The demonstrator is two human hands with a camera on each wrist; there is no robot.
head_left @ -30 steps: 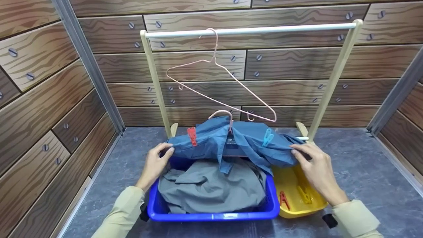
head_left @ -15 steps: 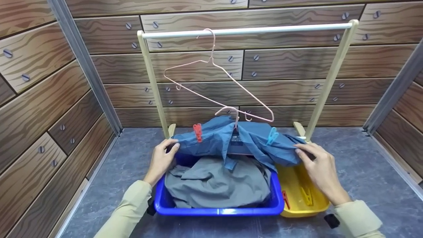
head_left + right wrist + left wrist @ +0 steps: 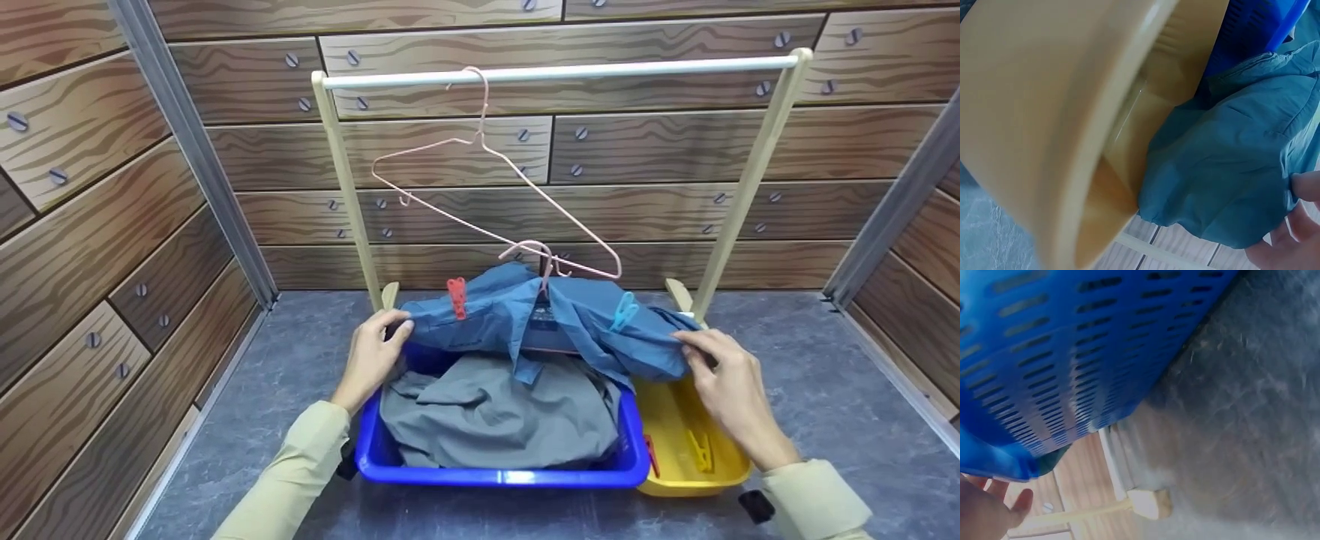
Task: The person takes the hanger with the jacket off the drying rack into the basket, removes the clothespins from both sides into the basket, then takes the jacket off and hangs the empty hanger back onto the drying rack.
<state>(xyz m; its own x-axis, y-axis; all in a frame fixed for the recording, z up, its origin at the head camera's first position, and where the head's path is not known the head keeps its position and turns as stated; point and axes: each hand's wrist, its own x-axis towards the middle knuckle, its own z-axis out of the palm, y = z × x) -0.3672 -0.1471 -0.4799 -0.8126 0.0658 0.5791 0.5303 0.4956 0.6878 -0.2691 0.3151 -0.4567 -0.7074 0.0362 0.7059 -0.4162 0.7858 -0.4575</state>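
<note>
A blue shirt (image 3: 480, 326) lies spread across the back of a blue basket (image 3: 501, 478), with a pink hanger (image 3: 548, 270) inside its collar. A red clothespin (image 3: 457, 298) and a light blue clothespin (image 3: 624, 311) sit on its shoulders. My left hand (image 3: 371, 356) pinches the shirt's left end between thumb and fingers. At the opposite end, my right hand (image 3: 727, 386) pinches the fabric over a yellow tub (image 3: 667, 486). In the right wrist view, a bunched part of the shirt (image 3: 1224, 163) hangs by the tub's rim. Left fingertips are partly hidden by the basket in the left wrist view.
Grey cloth (image 3: 502, 416) fills the basket. Several clothespins, including a yellow clothespin (image 3: 701, 451), lie in the tub. Behind stands a rack with a white rail (image 3: 637, 70), from which an empty pink hanger (image 3: 551, 196) hangs. Wood-patterned walls enclose the grey floor (image 3: 847, 390).
Both hands and the shirt have shifted slightly right, its hanger hook moving right too. The basket has also slid a little to the right. Both hands keep their grip.
</note>
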